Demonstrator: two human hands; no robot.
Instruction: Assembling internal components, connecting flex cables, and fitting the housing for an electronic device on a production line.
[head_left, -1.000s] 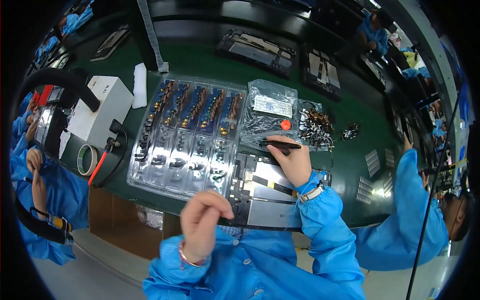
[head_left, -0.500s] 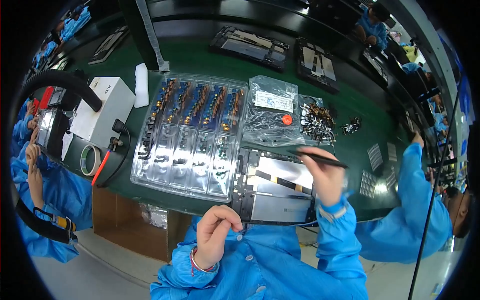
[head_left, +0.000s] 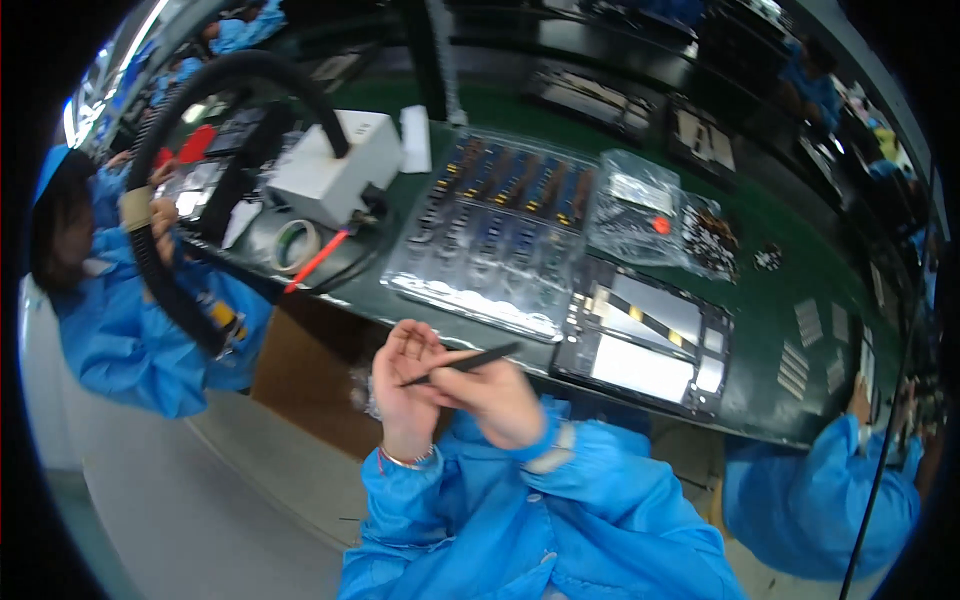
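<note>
My left hand point(head_left: 405, 395) is raised at the table's near edge, palm turned up, fingers apart and slightly curled. My right hand point(head_left: 492, 398) grips a slim black pointed tool point(head_left: 497, 354), its tip reaching over the left palm. Whether the tip touches skin, or a tiny part lies there, I cannot tell. To the right of both hands lies an opened tablet-like device point(head_left: 650, 335), showing silver panels and a dark strip. A clear plastic tray point(head_left: 470, 285), holding rows of small cable parts, sits just beyond my hands.
A clear bag point(head_left: 630, 235) and a heap of small parts point(head_left: 708, 235) lie behind the device. At left stand a white box point(head_left: 335, 180) with a black hose, a tape roll point(head_left: 296, 245) and a cardboard box point(head_left: 310, 365). Co-workers in blue sit on both sides.
My right hand has left the device and come over to my left hand, still holding the black tool. My left hand has opened palm up. The view has swung left.
</note>
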